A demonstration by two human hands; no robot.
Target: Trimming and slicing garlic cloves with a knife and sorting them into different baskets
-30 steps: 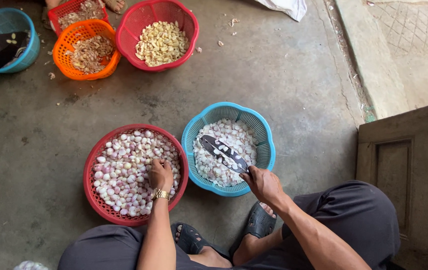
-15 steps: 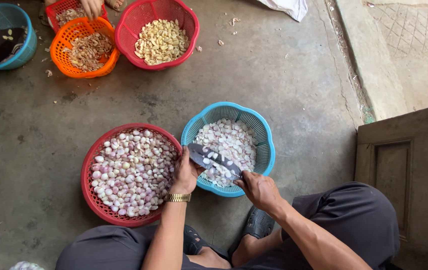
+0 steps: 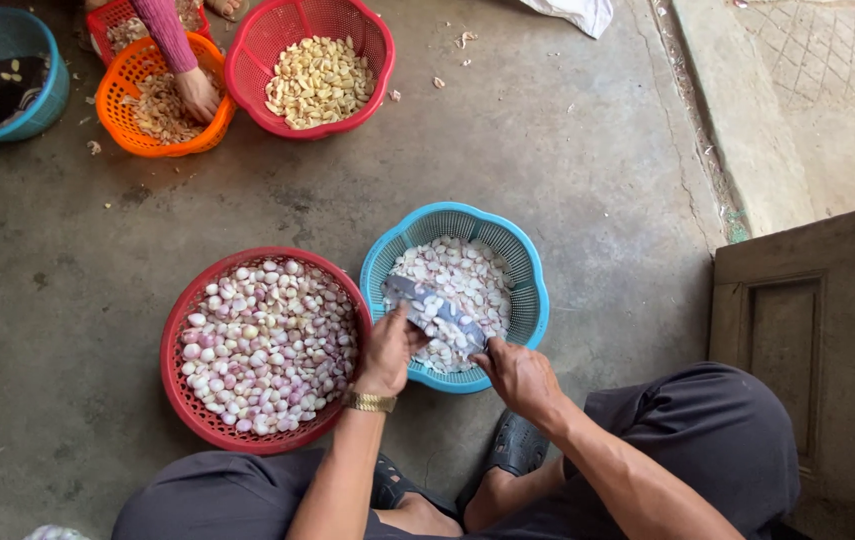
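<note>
The fingers of the left hand [image 3: 389,350] pinch something small against the knife [image 3: 435,312], most likely a garlic clove, though the clove itself is hidden behind the thumb. The right hand [image 3: 519,375] is clenched around the knife handle, with the broad grey blade angled up and to the left over the blue basket [image 3: 532,290]. To do this cut well, it seems best to keep the blade steady and bring the clove to the edge, holding the fingertips behind the cutting line so that trimmings drop straight into the basket below. That blue basket holds pale cut pieces and skins. Just beside it on the left, touching its rim, the red basket [image 3: 175,385] is full of whole pinkish-white cloves. A gold wristwatch [image 3: 370,402] sits on the left wrist. Farther off on the concrete floor [image 3: 507,150], another person's hand [image 3: 197,95] in a pink sleeve reaches into an orange basket [image 3: 162,148] of brownish skins. Next to it a second red basket [image 3: 247,85] carries yellowish peeled cloves, and a teal basket [image 3: 47,105] at the far left holds a dark cloth.
</note>
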